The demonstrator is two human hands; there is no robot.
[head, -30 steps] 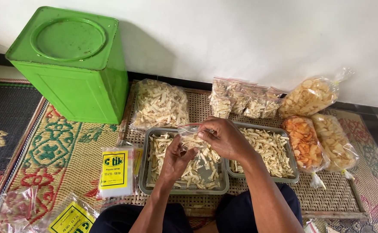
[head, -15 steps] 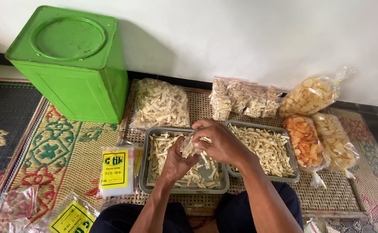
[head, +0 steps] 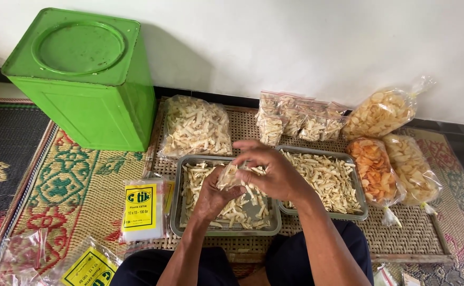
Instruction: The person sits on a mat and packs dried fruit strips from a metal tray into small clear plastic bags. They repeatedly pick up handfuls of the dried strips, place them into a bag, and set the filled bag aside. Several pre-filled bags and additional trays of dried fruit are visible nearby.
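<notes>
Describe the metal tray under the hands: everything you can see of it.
The left tray is a shallow rectangular pan of dull grey metal with a raised rim and rounded corners. It lies flat on the woven rattan mat, close beside a second tray; whether they touch is unclear. Pale chip strips cover it loosely, with bare metal showing near the front right. The left hand and right hand hover above it, handling a small clear bag of chips. A pack of plastic bags lies at its left edge.
</notes>
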